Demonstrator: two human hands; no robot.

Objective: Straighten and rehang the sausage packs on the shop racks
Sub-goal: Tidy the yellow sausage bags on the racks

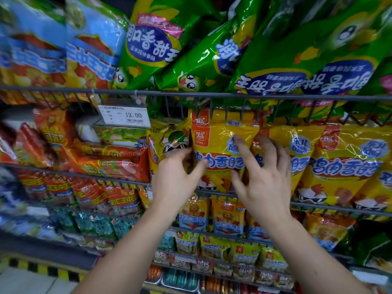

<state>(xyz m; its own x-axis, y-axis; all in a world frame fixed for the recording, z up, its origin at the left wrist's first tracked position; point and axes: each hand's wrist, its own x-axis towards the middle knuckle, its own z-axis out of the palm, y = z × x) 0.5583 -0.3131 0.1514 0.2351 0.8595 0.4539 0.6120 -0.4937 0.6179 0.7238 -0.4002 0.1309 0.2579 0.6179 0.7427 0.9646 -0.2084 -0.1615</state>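
Note:
A yellow sausage pack (220, 143) with an orange logo hangs upright in the middle rack, in a row of like yellow packs (343, 158). My left hand (178, 179) grips the pack's left edge, thumb on the front and fingers curled behind it. My right hand (263, 177) lies across the pack's right side with fingers spread, the forefinger stretched up onto its front and the thumb at its lower part. A smaller yellow pack (167, 141) sits just left of it, partly behind my left fingers.
Green corn-sausage packs (212, 56) lean crookedly on the wire shelf (148, 93) above, some upside down. A price tag (124, 115) reading 12.00 hangs at left. Orange-red packs (110, 160) lie to the left; smaller packs (229, 221) fill the lower racks.

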